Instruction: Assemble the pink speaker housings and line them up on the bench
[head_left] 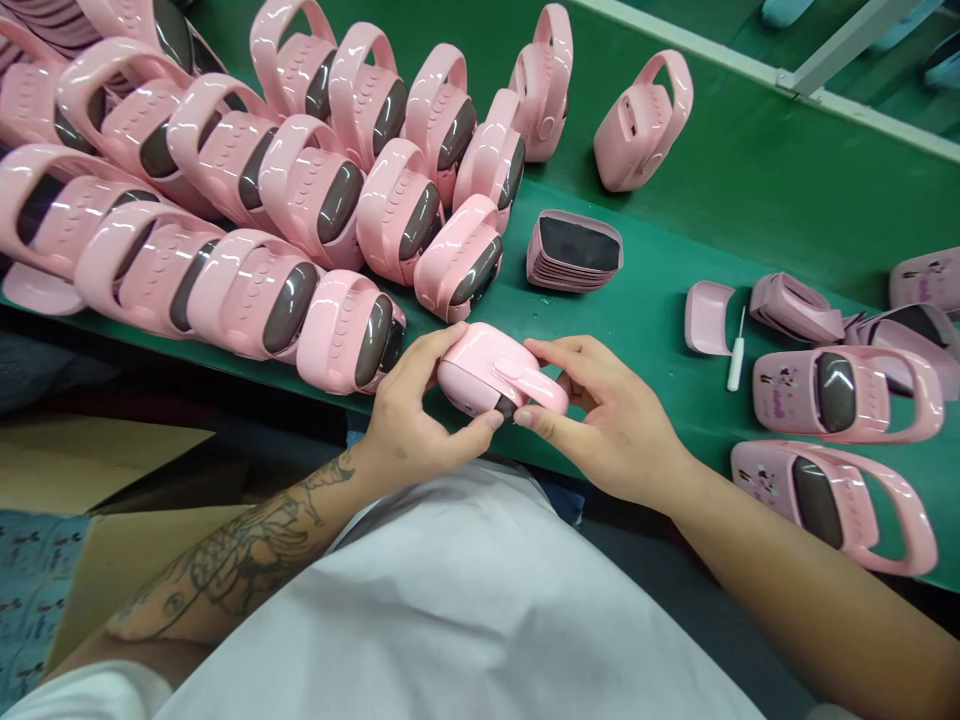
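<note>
Near the front edge of the green table, a pink handled plastic device (480,365) lies tilted between my two hands. My left hand (420,410) is closed around its left end, thumb at the lower edge by a dark window. At the other end, my right hand (600,415) pinches the device by its handle side, fingers above and thumb below. Just left of my left hand stands a similar pink device (337,345) with a dark front panel. Beyond my hands sits a stack of curved pink covers (574,255), the top one lined in black.
Rows of pink devices (300,190) fill the left of the green table (645,290). One more device (637,130) stands at the back. On the right lie a white-handled screwdriver (736,363), a loose pink cover (707,318) and printed devices (787,395). Cardboard (90,460) is at lower left.
</note>
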